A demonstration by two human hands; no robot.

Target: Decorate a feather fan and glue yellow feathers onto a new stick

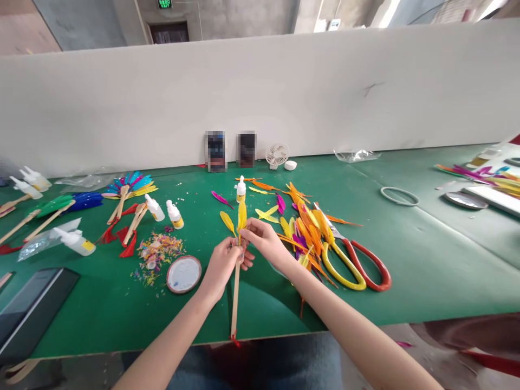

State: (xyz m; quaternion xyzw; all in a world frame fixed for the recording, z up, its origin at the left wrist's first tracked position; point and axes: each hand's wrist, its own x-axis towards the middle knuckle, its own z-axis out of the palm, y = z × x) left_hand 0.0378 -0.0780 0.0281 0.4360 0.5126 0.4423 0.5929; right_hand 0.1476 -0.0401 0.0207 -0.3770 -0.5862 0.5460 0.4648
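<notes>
My left hand (pixel 221 265) is closed around the upper part of a flat wooden fan handle (pixel 235 303), whose lower end carries a bit of red cord near the table's front edge. Yellow feathers (pixel 242 214) rise from the handle's top, one leaning left. With its fingertips pinched together, my right hand (pixel 266 241) grips the base of the upright yellow feather against the handle. Fingers hide the exact joint. A small white glue bottle (pixel 241 190) stands just behind. To the right lies a pile of orange and yellow feathers (pixel 311 230) beside large red-and-yellow-handled scissors (pixel 357 265).
On the left are feather fans (pixel 129 189), glue bottles (pixel 174 215), colourful scraps (pixel 158 252), a round lid (pixel 184 274) and a dark box (pixel 36 309). A small fan (pixel 277 156) stands by the white partition (pixel 260 97). A ring (pixel 399 196) lies right on the green table.
</notes>
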